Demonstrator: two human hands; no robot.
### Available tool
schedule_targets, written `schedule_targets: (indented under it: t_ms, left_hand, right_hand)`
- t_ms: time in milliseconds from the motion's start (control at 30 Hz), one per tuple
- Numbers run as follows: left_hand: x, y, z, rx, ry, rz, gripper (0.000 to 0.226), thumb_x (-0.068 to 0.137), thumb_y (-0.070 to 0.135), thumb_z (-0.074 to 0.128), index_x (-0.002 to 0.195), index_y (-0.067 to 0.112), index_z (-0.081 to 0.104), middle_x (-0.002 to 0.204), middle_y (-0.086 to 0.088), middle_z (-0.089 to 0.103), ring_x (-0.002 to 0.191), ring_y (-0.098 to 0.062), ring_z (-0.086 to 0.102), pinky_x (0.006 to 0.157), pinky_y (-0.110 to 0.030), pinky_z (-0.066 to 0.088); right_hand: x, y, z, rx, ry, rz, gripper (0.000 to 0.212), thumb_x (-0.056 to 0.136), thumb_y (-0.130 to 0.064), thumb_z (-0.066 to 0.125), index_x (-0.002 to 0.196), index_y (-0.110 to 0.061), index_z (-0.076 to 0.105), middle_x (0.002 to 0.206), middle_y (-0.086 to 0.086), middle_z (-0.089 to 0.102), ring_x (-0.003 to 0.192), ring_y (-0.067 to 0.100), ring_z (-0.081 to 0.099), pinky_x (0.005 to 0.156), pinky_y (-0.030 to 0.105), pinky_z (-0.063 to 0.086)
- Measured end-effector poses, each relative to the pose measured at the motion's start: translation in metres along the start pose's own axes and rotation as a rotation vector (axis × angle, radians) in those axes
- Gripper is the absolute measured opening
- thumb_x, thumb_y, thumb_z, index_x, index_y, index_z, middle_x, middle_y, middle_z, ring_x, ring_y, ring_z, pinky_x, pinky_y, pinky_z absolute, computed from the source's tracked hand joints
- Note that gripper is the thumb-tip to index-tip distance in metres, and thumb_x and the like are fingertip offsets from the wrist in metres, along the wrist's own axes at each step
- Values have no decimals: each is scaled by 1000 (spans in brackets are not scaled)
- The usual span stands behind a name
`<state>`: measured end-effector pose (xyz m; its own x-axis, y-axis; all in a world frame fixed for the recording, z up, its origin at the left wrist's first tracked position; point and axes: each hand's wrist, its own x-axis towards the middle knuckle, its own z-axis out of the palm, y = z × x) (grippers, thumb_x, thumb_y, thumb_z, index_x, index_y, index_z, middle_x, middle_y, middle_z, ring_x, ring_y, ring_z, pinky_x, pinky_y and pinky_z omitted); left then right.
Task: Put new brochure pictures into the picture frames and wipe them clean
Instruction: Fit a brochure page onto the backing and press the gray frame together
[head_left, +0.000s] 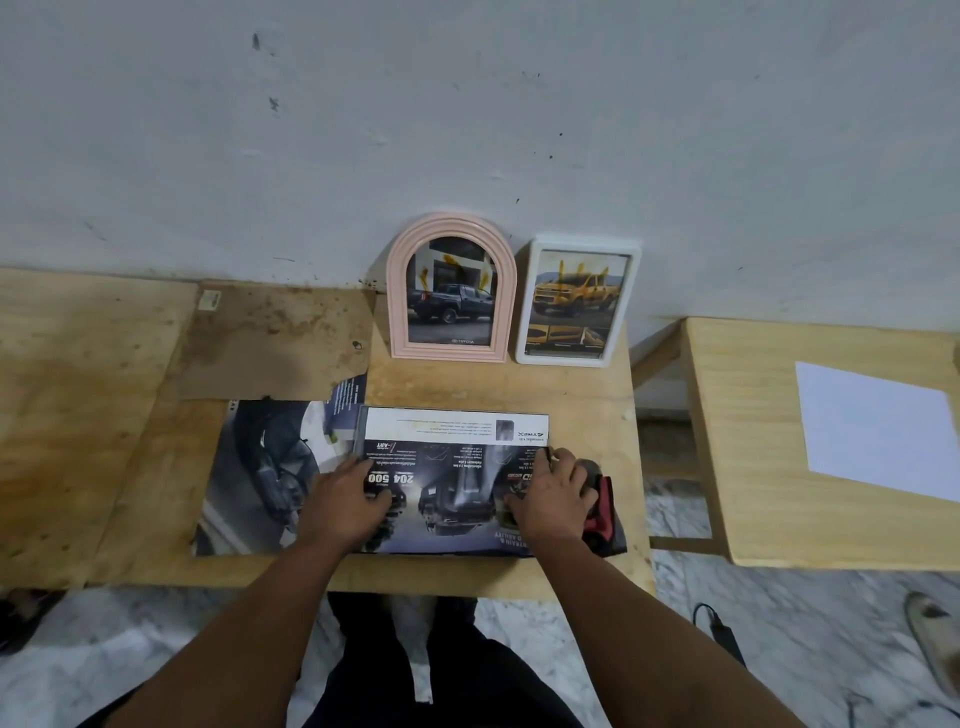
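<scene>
A car brochure lies on the wooden table near its front edge, on top of a larger dark brochure sheet. My left hand rests on the brochure's left part with its fingers spread. My right hand lies on its right edge, fingers bent over the paper. A pink arched picture frame with a dark pickup picture leans on the wall. Beside it stands a white rectangular frame with a yellow pickup picture. Both glasses carry yellowish smears. A red and black cloth lies under my right hand's far side.
A stained brown cardboard sheet lies at the back left of the table. A second wooden table stands to the right with a white paper sheet on it. A black cable and adapter lie on the marble floor.
</scene>
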<state>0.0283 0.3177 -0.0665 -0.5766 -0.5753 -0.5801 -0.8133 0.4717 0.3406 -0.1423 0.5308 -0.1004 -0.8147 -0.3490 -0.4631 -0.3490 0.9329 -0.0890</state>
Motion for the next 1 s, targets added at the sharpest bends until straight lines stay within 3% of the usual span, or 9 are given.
schedule_targets:
  t_ms: [133, 267, 433, 700, 1000]
  left_hand:
    - [0, -6, 4, -122, -20, -9, 64, 100, 40, 62, 158, 20, 41, 169, -1, 32, 146, -28, 44, 116, -41, 39]
    - [-2, -11, 6, -221, 15, -21, 65, 102, 37, 61, 160, 21, 38, 168, -2, 33, 150, -27, 39, 119, -44, 36]
    - [-4, -14, 9, -342, 73, -62, 59, 102, 33, 59, 158, 28, 40, 151, -5, 58, 131, -33, 59, 106, -45, 48]
    - [-4, -12, 7, -387, 65, -89, 57, 100, 42, 60, 154, 37, 44, 142, -4, 65, 126, -33, 62, 99, -43, 50]
    - [-5, -8, 5, -391, 60, -97, 51, 101, 39, 61, 150, 33, 50, 143, -3, 64, 126, -32, 61, 97, -40, 47]
  right_hand:
    - [0, -2, 1, 15, -8, 28, 100, 87, -61, 67, 159, -17, 15, 157, 13, 19, 140, 36, 27, 106, 55, 36]
    - [1, -1, 2, -3, -7, 16, 96, 87, -62, 65, 158, -18, 19, 157, 14, 21, 139, 36, 27, 106, 56, 35]
    - [1, 0, 4, 6, -3, 11, 91, 87, -60, 66, 157, -21, 23, 157, 13, 22, 139, 36, 27, 106, 57, 36]
    - [2, 0, 7, 27, 1, 22, 90, 86, -57, 70, 155, -22, 27, 156, 11, 24, 139, 35, 29, 106, 56, 36]
    - [2, 1, 12, 22, 18, 15, 85, 86, -57, 70, 154, -24, 30, 154, 9, 27, 138, 34, 30, 105, 56, 37]
